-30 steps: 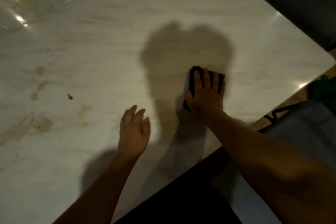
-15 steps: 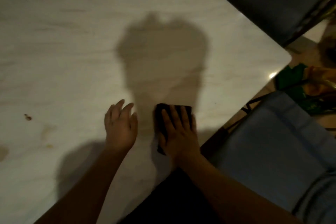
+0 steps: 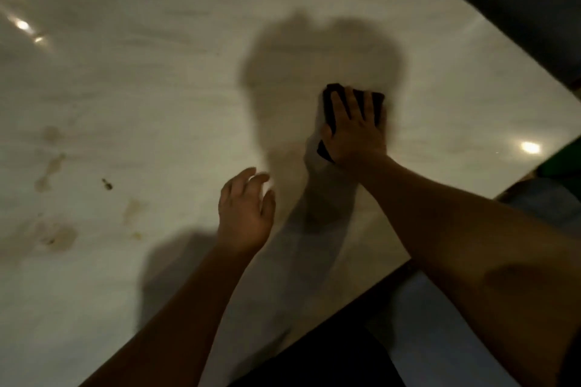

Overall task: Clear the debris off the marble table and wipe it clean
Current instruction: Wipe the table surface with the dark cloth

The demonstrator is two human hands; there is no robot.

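A dark, soft-looking folded cloth [image 3: 329,106] lies flat on the table right of centre, pinned under the right hand [image 3: 355,138], whose straight, spread fingers press on it. The left hand [image 3: 245,213] is lower and to the left, holding nothing, fingers loosely extended (whether it touches the surface is unclear). The glossy, pale, veined marble table [image 3: 157,72] carries brownish smeared stains [image 3: 59,235] and a small dark crumb [image 3: 107,184] at the left.

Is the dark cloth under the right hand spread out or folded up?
Folded into a compact pad: the cloth barely shows beyond the right hand pressing it onto the table.
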